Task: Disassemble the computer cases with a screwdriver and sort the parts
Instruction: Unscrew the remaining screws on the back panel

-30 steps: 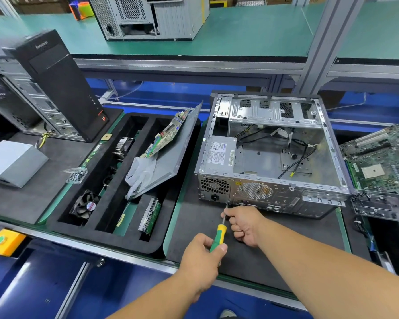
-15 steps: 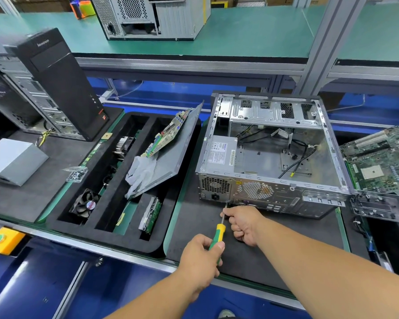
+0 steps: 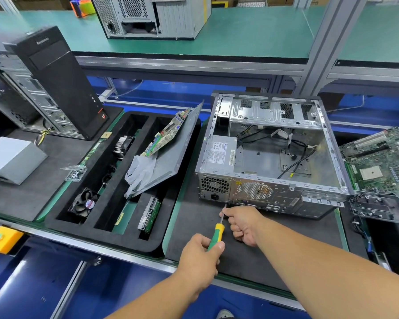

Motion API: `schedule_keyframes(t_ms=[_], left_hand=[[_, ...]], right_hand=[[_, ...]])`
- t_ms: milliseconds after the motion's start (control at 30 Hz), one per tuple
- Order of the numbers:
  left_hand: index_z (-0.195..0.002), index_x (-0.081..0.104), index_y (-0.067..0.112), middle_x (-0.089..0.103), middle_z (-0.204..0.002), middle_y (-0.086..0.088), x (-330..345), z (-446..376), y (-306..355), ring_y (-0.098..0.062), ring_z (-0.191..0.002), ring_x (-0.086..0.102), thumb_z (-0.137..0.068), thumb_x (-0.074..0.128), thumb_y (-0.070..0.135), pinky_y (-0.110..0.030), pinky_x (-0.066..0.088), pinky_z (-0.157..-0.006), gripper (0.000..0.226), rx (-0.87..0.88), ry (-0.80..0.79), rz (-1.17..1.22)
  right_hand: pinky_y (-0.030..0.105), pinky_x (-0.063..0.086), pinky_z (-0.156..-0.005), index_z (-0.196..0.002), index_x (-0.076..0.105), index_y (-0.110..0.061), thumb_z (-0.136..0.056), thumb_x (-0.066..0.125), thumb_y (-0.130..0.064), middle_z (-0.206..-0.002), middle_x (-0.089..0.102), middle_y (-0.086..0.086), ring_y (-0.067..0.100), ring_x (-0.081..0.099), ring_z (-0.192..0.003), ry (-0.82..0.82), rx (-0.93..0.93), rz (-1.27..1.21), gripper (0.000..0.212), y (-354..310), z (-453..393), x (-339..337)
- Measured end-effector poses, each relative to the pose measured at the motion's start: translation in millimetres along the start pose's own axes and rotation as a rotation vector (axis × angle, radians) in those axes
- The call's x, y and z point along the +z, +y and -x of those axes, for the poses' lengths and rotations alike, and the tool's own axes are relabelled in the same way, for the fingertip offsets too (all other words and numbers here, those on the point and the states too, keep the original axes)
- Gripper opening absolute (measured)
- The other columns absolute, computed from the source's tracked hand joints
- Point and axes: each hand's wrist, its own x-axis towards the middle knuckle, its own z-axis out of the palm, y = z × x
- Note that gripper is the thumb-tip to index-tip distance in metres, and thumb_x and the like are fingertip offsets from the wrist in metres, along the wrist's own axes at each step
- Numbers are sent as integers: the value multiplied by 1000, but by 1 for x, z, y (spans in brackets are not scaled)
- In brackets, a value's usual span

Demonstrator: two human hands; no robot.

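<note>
Just beyond the right hand's fingers (image 3: 226, 212), pinched on the screwdriver (image 3: 218, 231) shaft, while its handle is gripped by the left hand (image 3: 199, 256), the tip could be cammed out of the computer case (image 3: 272, 196) screw if tilted.

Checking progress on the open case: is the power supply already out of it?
No, the power supply sits in the near-left corner of the open case, where the screwdriver tip meets the rear panel.

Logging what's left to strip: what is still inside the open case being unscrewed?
Inside the open case: a power supply at the rear left corner, loose black cables on the bare floor, and an empty drive cage at the far end. Anything under that cage is hidden.
</note>
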Motion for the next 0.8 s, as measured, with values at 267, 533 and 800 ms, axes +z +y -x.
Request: schedule_keyframes(t_ms=[267,533,800], left_hand=[[-116,56,10,72,-77,-13,2,-1,7,-16,-48,50,-112,40,38,-24,31,-44,33,-251,-126,281],[-120,56,11,70,-76,-13,6,-3,6,-15,-49,49,-112,36,40,-24,31,-43,36,-288,-184,313],[-116,56,14,68,-74,-9,4,-4,6,-13,-48,47,-111,40,40,-24,31,-43,32,-248,-179,229]], right_hand=[[21,13,-38,-94,64,-14,-104,56,-35,-51,28,-8,8,17,-42,-4,4,27,25,-1,-1,2],[21,12,-39,-90,64,-13,-104,56,-32,-50,28,-8,8,17,-43,5,15,28,24,-3,3,2],[21,12,-37,-89,64,-12,-102,55,-26,-50,27,-7,9,16,-40,19,2,-35,21,-3,3,2]])
